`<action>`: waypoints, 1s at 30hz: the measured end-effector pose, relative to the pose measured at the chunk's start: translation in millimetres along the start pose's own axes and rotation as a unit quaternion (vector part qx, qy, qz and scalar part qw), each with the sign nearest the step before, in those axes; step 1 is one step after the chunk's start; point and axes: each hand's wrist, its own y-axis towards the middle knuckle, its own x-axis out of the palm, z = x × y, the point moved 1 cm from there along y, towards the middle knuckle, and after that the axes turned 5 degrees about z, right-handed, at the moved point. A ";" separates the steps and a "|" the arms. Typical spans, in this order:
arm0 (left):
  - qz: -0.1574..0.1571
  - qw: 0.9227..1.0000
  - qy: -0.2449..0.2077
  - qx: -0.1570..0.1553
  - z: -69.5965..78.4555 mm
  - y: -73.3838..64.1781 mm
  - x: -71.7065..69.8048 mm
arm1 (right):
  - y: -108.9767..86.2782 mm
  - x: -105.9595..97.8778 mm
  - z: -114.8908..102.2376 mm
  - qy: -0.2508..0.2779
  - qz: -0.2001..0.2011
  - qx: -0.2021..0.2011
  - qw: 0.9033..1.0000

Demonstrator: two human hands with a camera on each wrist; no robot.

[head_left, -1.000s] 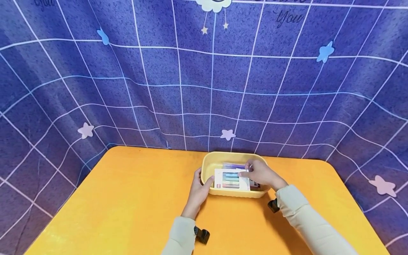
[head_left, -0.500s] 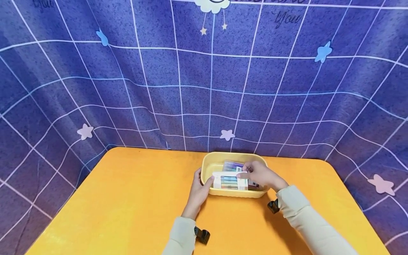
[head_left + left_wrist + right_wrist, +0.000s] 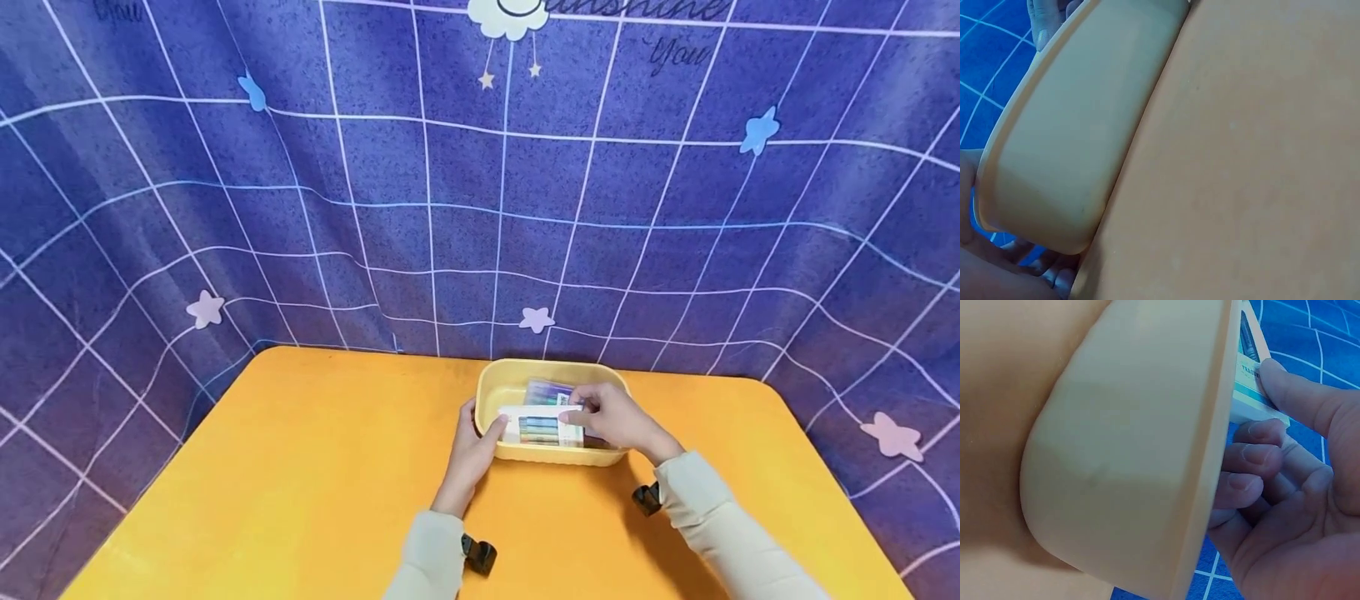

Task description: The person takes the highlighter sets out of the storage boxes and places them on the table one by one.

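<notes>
A pale yellow plastic basin stands near the table's back edge. My left hand grips its left end, thumb on the rim and fingers around the outside. Over the basin's front part is a white box of coloured pens with a clear window, tilted. My right hand pinches the box's right end between thumb and fingers; in the right wrist view the thumb lies on the pen box. Behind it in the basin lies a clear packet with purple contents, partly covered. A dark item at the basin's right is mostly hidden.
The orange table extends left, right and in front of the basin. A blue curtain with a white grid and stars hangs right behind the table's back edge.
The pen box has tilted and shifted slightly left and forward in my right hand, exposing more of the purple packet. My left hand keeps its grip on the basin.
</notes>
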 end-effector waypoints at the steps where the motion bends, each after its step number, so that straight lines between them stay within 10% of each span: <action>1: -0.003 1.000 -0.001 -0.004 0.1 -0.2 2.0 | -1.4 -1.7 0.0 0.001 0.004 0.002 1.000; 30: 0.004 1.000 0.024 0.004 3.4 0.7 -6.0 | -9.6 5.8 -17.9 -0.015 0.102 0.010 0.995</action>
